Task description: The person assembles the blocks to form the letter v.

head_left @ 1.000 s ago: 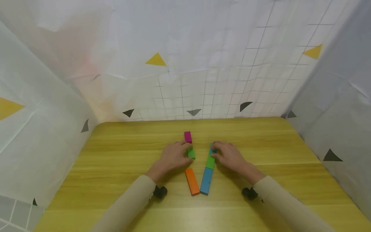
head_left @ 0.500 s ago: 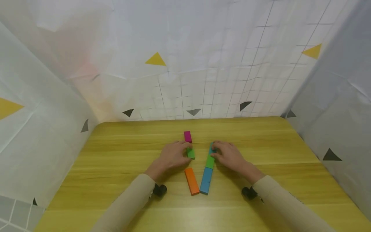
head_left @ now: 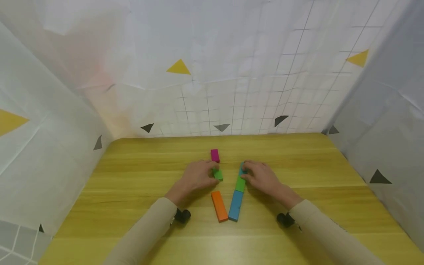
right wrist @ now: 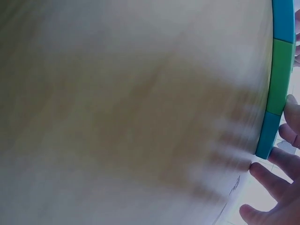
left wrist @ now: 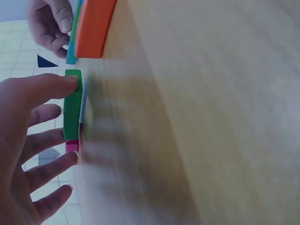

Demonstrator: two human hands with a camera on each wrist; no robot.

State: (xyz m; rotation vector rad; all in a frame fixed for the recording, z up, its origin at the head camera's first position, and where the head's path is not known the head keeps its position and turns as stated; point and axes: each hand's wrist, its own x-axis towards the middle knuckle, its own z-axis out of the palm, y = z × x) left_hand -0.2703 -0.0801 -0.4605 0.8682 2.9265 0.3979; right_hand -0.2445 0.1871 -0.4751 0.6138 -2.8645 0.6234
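My left hand (head_left: 197, 176) pinches a green block (left wrist: 72, 105) lengthwise, thumb at its near end and a finger at its far end. A magenta block (head_left: 215, 155) lies just beyond it. To the right, a row of three blocks runs end to end: a long blue block (head_left: 236, 206), a green block (right wrist: 280, 77) and a small teal block (right wrist: 268, 136) at the far end. My right hand (head_left: 263, 178) holds the teal block, with the thumb near its joint with the green one and a finger at its far end. An orange block (head_left: 219, 207) lies nearest me on the left.
The blocks lie on a wood-grain table (head_left: 132, 206). A white sheet wall (head_left: 212, 106) with grid lines and triangles stands behind its far edge, and similar sheets flank both sides. The orange block's near end sits close beside the long blue block.
The green block in my left hand shows slightly less of its near end, with the fingers shifted very little. My right hand and the other blocks stay where they were.
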